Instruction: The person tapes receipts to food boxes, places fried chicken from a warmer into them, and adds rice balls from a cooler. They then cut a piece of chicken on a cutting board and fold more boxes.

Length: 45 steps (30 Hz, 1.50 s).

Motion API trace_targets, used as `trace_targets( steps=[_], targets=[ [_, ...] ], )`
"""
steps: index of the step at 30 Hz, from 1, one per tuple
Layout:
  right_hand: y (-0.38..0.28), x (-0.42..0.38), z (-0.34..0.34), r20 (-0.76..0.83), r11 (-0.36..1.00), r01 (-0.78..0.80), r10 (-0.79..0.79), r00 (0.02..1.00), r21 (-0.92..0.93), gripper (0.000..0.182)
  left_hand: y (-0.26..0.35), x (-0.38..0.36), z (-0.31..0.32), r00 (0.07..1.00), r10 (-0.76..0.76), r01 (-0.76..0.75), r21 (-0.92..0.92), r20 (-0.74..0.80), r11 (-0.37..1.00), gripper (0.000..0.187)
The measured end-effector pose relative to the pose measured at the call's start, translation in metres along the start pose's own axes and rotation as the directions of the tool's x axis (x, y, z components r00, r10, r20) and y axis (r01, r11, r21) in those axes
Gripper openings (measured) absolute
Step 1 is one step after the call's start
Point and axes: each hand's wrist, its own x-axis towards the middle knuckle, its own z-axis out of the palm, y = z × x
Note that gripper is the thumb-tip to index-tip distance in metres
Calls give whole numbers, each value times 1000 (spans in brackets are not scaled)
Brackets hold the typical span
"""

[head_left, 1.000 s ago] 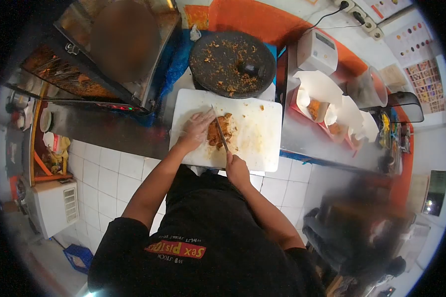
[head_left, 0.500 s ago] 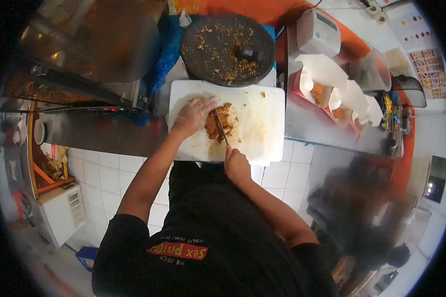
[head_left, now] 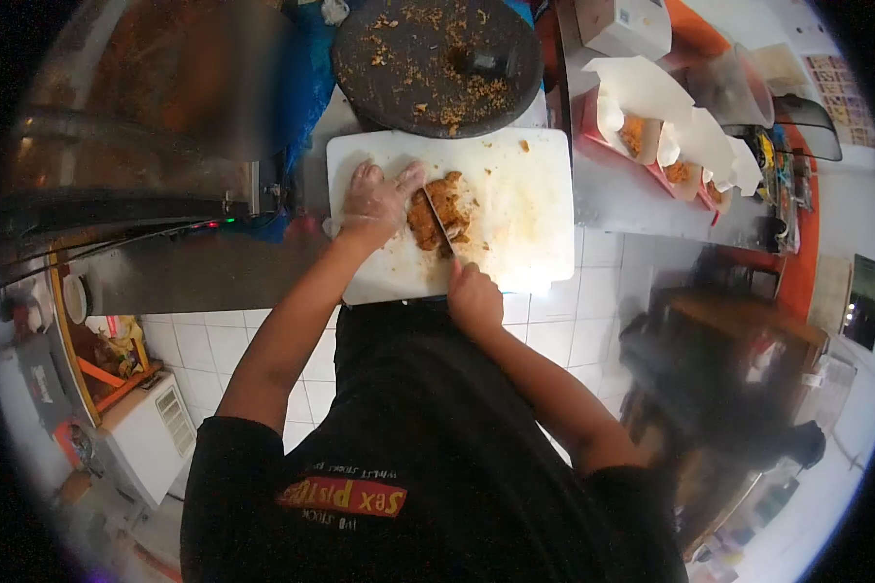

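Observation:
On the white cutting board [head_left: 525,214] lies a piece of browned, crumbly fried meat [head_left: 445,199], partly cut up. My right hand [head_left: 475,294] is wrapped round the handle of a knife [head_left: 438,218], whose blade slants across the meat with its tip pointing away from me. Wearing a clear plastic glove, my left hand [head_left: 374,202] rests on the board just left of the meat. Its fingers are apart, and one reaches to the meat's edge close to the knife tip.
Behind the board stands a wide dark stone mortar [head_left: 389,73] with crumbs and a dark pestle [head_left: 491,64]. Open red-and-white food boxes [head_left: 642,141] with fried pieces sit on the right-hand counter. A glass-fronted cabinet [head_left: 136,165] occupies the left.
My left hand has drawn back leftward off the meat and its fingers have spread. The knife stays on the meat in my right hand. The camera view has shifted a little.

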Motion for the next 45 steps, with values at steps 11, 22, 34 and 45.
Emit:
trace_targets(
  steps=[11, 22, 34, 45],
  targets=[
    [25, 24, -58, 94, 953, -3, -27, 995, 302, 61, 2, -6, -31, 964, -189, 78, -482, -185, 873, 69],
    [109, 72, -56, -550, 833, 397, -139, 824, 384, 31, 6, -172, -47, 852, -461, 304, -952, 250, 46, 57],
    [-173, -54, 42, -19, 344, 569, -844, 536, 747, 20, -21, -381, -109, 451, -884, 478, -803, -122, 355, 55],
    [-318, -207, 332, 824, 576, 596, -462, -327, 559, 52, -105, -715, -127, -155, -948, 433, -882, -278, 188, 51]
  ],
)
